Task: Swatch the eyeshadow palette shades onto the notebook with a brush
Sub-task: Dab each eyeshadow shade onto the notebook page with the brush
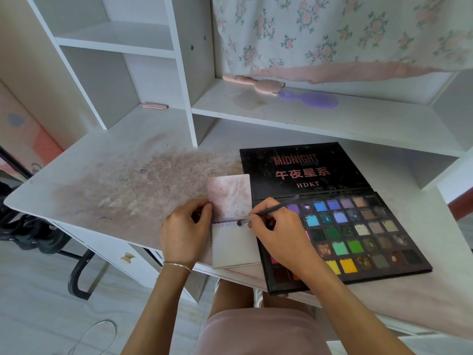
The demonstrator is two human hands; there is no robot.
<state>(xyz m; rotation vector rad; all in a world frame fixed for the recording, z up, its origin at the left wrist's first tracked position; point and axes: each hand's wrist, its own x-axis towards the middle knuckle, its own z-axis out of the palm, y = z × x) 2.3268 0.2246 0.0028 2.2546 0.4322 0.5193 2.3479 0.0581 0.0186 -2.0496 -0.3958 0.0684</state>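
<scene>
The right hand point(277, 234) is pinching a thin dark makeup brush point(268, 210) between thumb and fingers, its tip touching the top edge of the lower page of a small notebook point(234, 245) at the centre of the frame, where faint purple and blue marks are showing. The left hand point(185, 230) is pinching the notebook's flipped-up, pink-stained cover point(229, 196) at its left edge, fingers curled; a thin bracelet point(177, 265) is circling that wrist. Just right of the notebook, partly under the right hand, an open eyeshadow palette point(358, 234) is lying flat on the stained white worktop point(115, 180), its black lid reading "MIDNIGHT" and "HDKT". In the upper right, a pink comb point(252, 83) and a purple hairbrush point(311, 99) are lying on a shelf point(332, 116) beneath floral fabric point(332, 29).
</scene>
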